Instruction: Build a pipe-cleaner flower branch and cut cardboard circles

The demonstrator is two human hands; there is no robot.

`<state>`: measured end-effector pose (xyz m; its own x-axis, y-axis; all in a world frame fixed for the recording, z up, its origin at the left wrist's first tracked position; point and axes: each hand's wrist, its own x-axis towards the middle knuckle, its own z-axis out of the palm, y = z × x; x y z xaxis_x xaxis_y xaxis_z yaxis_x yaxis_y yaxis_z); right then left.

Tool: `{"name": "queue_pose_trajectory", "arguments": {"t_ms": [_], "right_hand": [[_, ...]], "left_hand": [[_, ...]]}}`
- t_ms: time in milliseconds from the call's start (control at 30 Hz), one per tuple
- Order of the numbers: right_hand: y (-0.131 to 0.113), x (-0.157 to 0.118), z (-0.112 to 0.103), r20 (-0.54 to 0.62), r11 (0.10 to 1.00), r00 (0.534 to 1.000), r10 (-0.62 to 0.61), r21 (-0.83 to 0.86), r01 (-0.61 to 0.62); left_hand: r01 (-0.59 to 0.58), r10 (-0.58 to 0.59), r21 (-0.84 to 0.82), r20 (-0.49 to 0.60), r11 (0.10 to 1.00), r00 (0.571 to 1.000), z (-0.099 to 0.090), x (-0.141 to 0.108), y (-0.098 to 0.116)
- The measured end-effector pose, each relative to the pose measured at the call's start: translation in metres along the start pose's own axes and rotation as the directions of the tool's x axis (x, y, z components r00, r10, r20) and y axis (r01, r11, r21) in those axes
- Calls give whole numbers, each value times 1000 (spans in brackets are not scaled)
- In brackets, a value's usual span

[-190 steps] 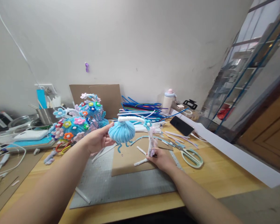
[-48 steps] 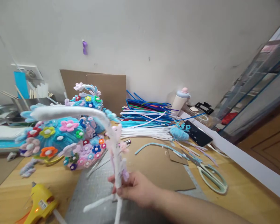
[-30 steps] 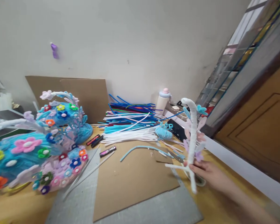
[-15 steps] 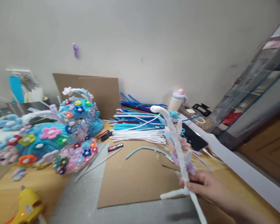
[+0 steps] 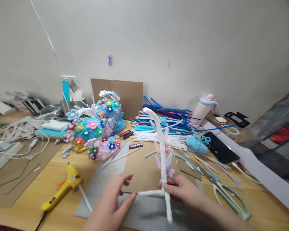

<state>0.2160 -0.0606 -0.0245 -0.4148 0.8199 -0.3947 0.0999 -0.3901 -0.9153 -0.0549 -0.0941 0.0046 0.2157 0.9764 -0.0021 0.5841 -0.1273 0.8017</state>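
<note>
My right hand (image 5: pixel 183 190) grips a white fuzzy wrapped stem (image 5: pixel 163 154) near its fork. The stem stands upright, its top curving left, with two bare legs spreading below. Pink, lilac and blue fuzzy flowers and leaves, such as a lilac flower (image 5: pixel 170 171), line its right side. My left hand (image 5: pixel 115 200) is beside the left leg's tip, thumb and fingers apart; whether the thumb touches the tip I cannot tell. Beneath both hands lie a brown cardboard sheet (image 5: pixel 141 173) and a grey mat (image 5: pixel 96 192).
A yellow glue gun (image 5: pixel 62 189) lies left, scissors (image 5: pixel 231 199) right. Flower-covered fuzzy pieces (image 5: pixel 89 128) stand back left. Pipe cleaners (image 5: pixel 159 136) are piled behind the cardboard, near a bottle (image 5: pixel 204 107), blue yarn (image 5: pixel 196 145) and a phone (image 5: pixel 223 149). White cables (image 5: pixel 44 146) spread at far left.
The view has swung left, bringing the scissors and the whole glue gun into sight. My left hand has come in beside the stem's left leg. My right hand still holds the stem.
</note>
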Motion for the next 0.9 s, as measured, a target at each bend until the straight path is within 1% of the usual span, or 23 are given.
{"name": "queue_pose_trajectory", "arguments": {"t_ms": [33, 67, 133, 167, 233, 300, 400, 500, 567, 600, 633, 667, 733, 800, 900], "right_hand": [[-1, 3, 6, -17, 1000, 1000, -9, 23, 9], [-2, 5, 12, -35, 999, 999, -23, 37, 24], [-2, 11, 18, -93, 997, 993, -74, -14, 73], [-2, 14, 19, -134, 993, 985, -104, -66, 96], [-1, 18, 13, -219, 974, 961, -172, -182, 133], [-3, 18, -2, -293, 954, 930, -222, -261, 145], [-14, 8, -33, -392, 920, 870, -300, -359, 156], [-28, -10, -66, -482, 858, 774, -410, -493, 146], [-35, -24, -84, -537, 805, 705, -464, -588, 82], [-38, -30, -91, -568, 797, 677, -469, -602, 47], [-39, -35, -98, -598, 809, 661, -453, -588, 22], [-41, -37, -103, -629, 841, 655, -420, -541, 20], [-45, -34, -109, -669, 907, 654, -353, -416, 65], [-49, -20, -110, -683, 936, 650, -334, -325, 139], [-58, 14, -109, -698, 928, 613, -370, -309, 209]], "left_hand": [[-9, 9, -16, -7, 1000, 1000, 11, 8, 2], [-17, 18, -38, 9, 999, 1000, 20, 15, 3], [-29, 32, -53, 46, 998, 998, 34, 25, 2], [-41, 44, -47, 57, 998, 997, 37, 29, 1], [-78, 79, -17, 59, 997, 995, 36, 33, -4], [-112, 111, 2, 73, 994, 991, 31, 34, -8], [-127, 126, 0, 124, 992, 984, 26, 32, -16], [-133, 135, -30, 124, 991, 983, 27, 28, -26], [-139, 145, -62, 115, 988, 983, 27, 26, -31], [-146, 155, -80, 111, 986, 982, 27, 25, -33], [-156, 167, -98, 109, 983, 980, 25, 24, -34], [-164, 177, -113, 108, 980, 978, 24, 24, -35], [-174, 189, -137, 107, 975, 976, 19, 24, -34], [-173, 189, -148, 105, 974, 976, 15, 24, -34], [-165, 181, -157, 95, 974, 979, 12, 26, -34]]}}
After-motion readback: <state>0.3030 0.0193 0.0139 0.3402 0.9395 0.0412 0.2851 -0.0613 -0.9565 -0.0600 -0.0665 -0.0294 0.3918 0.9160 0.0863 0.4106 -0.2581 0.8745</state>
